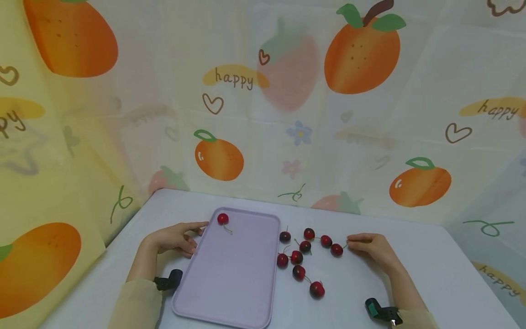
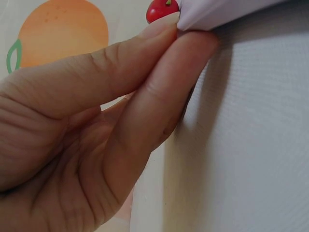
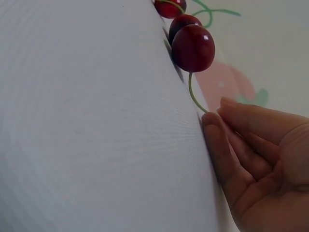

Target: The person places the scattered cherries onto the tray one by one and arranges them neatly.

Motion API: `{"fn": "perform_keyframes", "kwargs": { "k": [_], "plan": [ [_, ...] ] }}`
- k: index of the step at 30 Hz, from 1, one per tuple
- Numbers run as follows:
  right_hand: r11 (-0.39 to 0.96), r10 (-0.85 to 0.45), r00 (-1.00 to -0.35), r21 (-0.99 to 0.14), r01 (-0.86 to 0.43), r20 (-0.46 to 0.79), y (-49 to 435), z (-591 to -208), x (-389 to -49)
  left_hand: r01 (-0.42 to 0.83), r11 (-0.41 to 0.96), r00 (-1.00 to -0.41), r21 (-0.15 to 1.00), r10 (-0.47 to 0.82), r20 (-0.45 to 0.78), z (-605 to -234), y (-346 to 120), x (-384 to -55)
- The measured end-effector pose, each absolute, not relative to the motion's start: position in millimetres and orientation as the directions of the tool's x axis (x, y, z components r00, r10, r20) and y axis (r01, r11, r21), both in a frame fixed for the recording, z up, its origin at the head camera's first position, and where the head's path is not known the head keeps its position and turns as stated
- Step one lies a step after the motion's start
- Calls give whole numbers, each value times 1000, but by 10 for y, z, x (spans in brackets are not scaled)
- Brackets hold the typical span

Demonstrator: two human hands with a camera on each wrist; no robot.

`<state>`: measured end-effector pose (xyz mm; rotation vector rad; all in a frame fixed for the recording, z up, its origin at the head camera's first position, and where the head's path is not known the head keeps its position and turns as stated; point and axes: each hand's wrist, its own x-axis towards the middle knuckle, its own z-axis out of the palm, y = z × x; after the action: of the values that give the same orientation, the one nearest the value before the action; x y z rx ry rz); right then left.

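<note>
"Wrist views?"
"Left fingers (image 2: 186, 63) pinch the tray (image 1: 230, 274) by its rim; right fingers (image 3: 219, 142) pinch a cherry (image 3: 193, 48) by its stem (image 3: 192, 94)."
"Only the head view?"
"The whole tray, left of that cherry. White worktop (image 1: 345, 292); fruit-printed cloth (image 1: 263, 137) beyond."

Dim, diffuse light casts soft shadows across the white table (image 1: 341, 301).

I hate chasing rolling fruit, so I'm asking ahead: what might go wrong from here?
The right hand is at the far end of a thin stem, so the stem could slip away or pull off its cherry.
A neighbouring cherry lies close by and might get bumped and roll.
The left hand touches the tray; a jolt there might set the lone cherry on it rolling.
</note>
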<state>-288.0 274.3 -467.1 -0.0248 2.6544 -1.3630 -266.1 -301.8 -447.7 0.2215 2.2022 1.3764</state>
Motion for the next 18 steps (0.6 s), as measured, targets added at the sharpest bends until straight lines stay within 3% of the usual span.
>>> {"fn": "perform_keyframes", "kwargs": {
  "k": [18],
  "plan": [
    [580, -93, -987, -813, 52, -129, 2706, -4654, -2870, -146, 464, -843, 874, 404, -355, -4468, -3021, -2660]
  ]
}}
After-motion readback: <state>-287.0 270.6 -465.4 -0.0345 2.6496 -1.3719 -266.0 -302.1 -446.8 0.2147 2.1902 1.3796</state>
